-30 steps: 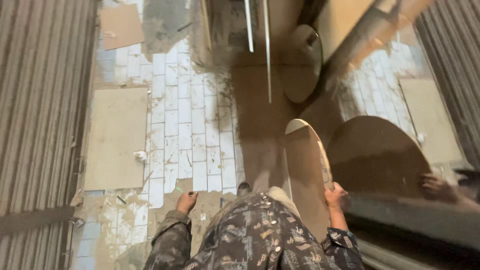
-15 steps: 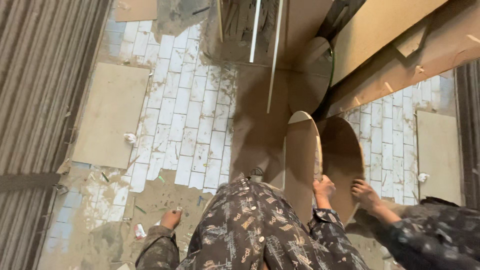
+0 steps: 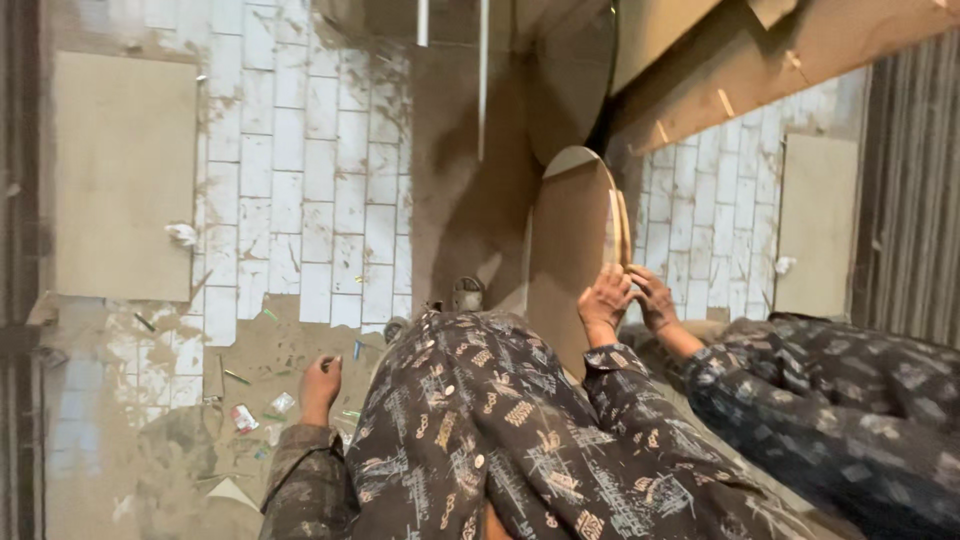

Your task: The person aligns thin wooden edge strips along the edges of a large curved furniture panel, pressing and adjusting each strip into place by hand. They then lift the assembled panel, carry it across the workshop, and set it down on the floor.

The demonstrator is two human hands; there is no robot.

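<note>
Since half a second ago, the right hand (image 3: 605,300) has climbed higher on the edge of the round brown wooden board (image 3: 570,240), fingers curled around its rim beside a mirror. Its reflection meets it there. Left hand (image 3: 321,385) hangs loosely half-closed, holding nothing, above the dusty white-tiled floor (image 3: 300,180).

Workshop: wooden boards (image 3: 570,250), littered tile floor (image 3: 300,200)
</note>
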